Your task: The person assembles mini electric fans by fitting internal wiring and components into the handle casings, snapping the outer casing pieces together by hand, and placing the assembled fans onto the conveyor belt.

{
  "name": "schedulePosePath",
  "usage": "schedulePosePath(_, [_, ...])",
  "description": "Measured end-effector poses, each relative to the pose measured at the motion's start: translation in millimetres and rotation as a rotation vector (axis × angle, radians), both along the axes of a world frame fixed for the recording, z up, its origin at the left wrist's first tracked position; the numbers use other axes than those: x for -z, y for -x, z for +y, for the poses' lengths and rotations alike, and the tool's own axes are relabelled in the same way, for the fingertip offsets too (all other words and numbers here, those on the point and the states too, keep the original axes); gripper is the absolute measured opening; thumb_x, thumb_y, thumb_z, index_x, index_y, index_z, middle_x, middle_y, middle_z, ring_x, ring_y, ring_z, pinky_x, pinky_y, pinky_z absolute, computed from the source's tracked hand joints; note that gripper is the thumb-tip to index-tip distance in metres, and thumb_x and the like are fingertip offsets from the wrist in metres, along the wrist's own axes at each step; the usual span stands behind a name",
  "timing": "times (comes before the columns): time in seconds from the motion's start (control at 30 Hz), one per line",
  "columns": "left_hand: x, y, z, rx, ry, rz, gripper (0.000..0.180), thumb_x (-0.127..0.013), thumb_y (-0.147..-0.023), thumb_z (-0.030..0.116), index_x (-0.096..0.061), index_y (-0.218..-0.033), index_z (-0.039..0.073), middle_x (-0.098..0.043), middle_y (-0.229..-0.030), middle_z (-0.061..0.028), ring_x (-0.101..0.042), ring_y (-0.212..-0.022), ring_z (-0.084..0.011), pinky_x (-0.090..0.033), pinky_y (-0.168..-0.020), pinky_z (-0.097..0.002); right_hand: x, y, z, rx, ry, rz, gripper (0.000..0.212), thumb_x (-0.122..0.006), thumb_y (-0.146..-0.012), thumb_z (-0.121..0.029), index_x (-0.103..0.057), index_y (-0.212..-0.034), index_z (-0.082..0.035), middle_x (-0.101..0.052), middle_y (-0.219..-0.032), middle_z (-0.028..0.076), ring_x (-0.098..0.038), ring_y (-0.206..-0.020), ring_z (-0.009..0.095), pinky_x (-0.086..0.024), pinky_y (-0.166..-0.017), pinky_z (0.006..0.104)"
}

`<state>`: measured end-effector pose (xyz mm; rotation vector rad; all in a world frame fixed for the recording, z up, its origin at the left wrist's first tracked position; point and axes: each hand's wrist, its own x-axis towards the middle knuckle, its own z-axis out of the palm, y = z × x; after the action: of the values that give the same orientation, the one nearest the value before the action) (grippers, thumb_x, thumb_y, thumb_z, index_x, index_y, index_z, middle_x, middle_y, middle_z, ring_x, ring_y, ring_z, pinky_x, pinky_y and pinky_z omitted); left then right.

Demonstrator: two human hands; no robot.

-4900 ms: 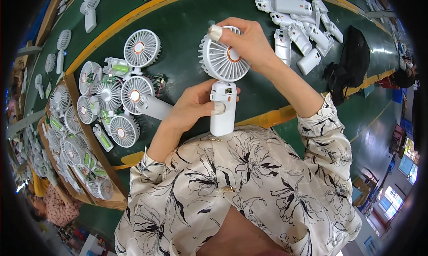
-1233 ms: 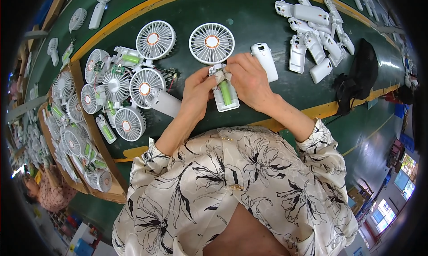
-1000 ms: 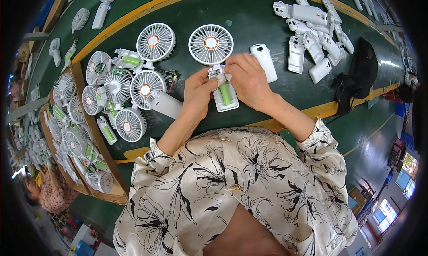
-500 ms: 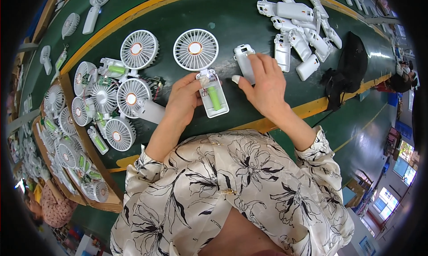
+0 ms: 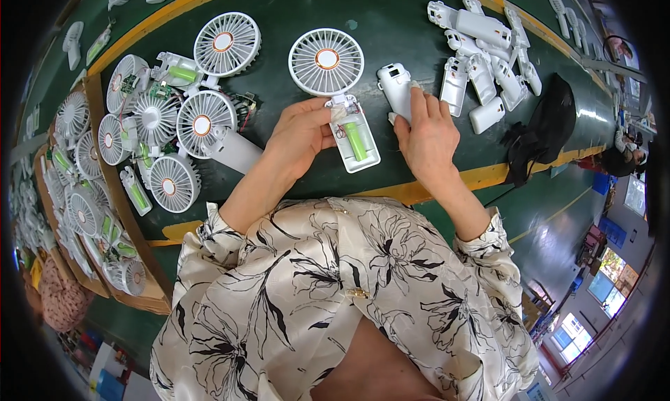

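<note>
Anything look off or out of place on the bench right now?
Nothing looks damaged or spilled. The white handheld fan lies with its handle open, green battery cell and wires exposed under the left hand. The right hand rests on the loose white handle cover beside it.

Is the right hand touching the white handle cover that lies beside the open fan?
Touching. The head view shows the right hand with fingertips resting on the white handle cover, no gap between them.

Both forearms reach forward — left hand (image 5: 301,132) curled, right hand (image 5: 426,132) fingers extended.
</note>
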<state>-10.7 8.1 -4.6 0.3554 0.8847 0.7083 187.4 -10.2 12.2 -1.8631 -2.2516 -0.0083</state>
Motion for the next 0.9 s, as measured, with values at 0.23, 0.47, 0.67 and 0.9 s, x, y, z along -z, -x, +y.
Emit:
schedulePosePath(0.23, [-3, 0, -1, -0.061, 0.028, -0.122, 0.042, -0.047, -0.084, 0.033, -0.048, -0.108, -0.002, -0.057, -0.103, -0.0135, -0.056, -0.093, -0.0210, -0.045, -0.081, -0.0348, -32, 14, -5, 0.069, 0.142, 0.348, 0.054, -0.063, -0.060, -0.019, -0.049, -0.107, 0.003, -0.051, -0.079, 0.014, -0.054, -0.066, 0.030, -0.045, -0.057, 0.0368])
schedulePosePath(0.47, [-7, -1, 0, -0.093, 0.041, -0.170, 0.046, -0.041, -0.087, 0.039, -0.048, -0.109, -0.001, -0.056, -0.101, -0.0105, -0.055, -0.090, -0.0193, -0.045, -0.080, -0.0340, -57, 41, -18, -0.119, 0.252, 0.362, 0.050, -0.064, -0.057, -0.016, -0.050, -0.101, 0.004, -0.050, -0.074, 0.013, -0.055, -0.061, 0.029, -0.046, -0.051, 0.0363])
schedulePosePath(0.67, [-9, -1, -1, -0.108, 0.018, -0.162, 0.045, -0.039, -0.087, 0.039, -0.048, -0.109, 0.001, -0.055, -0.104, -0.0101, -0.056, -0.090, -0.0199, -0.045, -0.079, -0.0347, -53, 50, -13, -0.165, 0.248, 0.329, 0.045, -0.065, -0.056, -0.014, -0.051, -0.094, 0.005, -0.048, -0.071, 0.012, -0.054, -0.059, 0.028, -0.045, -0.049, 0.0362])
schedulePosePath(0.9, [-8, -1, -1, -0.113, 0.009, -0.162, 0.045, -0.038, -0.087, 0.040, -0.047, -0.110, 0.001, -0.054, -0.104, -0.0105, -0.056, -0.091, -0.0208, -0.045, -0.079, -0.0351, -47, 53, -12, -0.170, 0.206, 0.298, 0.041, -0.065, -0.057, -0.014, -0.051, -0.090, 0.004, -0.048, -0.072, 0.012, -0.055, -0.061, 0.027, -0.045, -0.049, 0.0360])
